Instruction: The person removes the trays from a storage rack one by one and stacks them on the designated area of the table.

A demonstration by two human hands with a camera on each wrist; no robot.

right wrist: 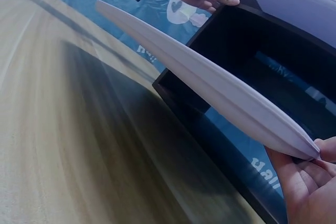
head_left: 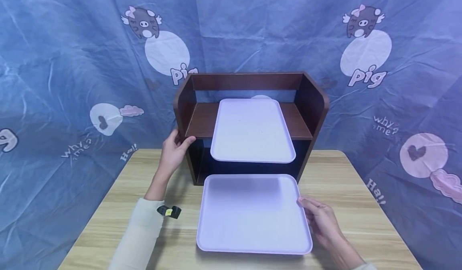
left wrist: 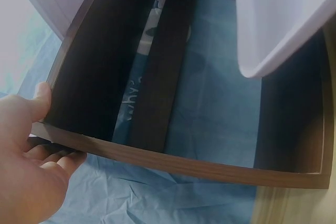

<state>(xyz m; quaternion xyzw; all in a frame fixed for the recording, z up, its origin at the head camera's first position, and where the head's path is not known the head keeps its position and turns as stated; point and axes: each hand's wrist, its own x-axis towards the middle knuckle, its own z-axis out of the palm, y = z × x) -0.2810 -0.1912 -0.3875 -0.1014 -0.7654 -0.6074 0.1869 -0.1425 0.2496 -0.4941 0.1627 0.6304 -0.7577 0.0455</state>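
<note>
A dark brown two-tier desktop shelf (head_left: 247, 81) stands at the back of the table. My left hand (head_left: 172, 153) grips its left side where the upper board meets the side panel, thumb in front; the left wrist view shows the fingers curled behind the panel's edge (left wrist: 173, 162). On the upper board lies a pale lilac tray (head_left: 252, 129), its near end sticking out past the front. A second pale lilac tray (head_left: 254, 214) hangs above the table before the shelf. My right hand (head_left: 323, 220) pinches its right rim, and the right wrist view shows it raised over its shadow.
The light wood table (head_left: 346, 189) extends on both sides of the shelf. Behind it hangs a blue cloth (head_left: 72, 81) printed with pigs and words. The shelf's lower compartment (head_left: 234, 167) is dark inside, partly hidden by the trays.
</note>
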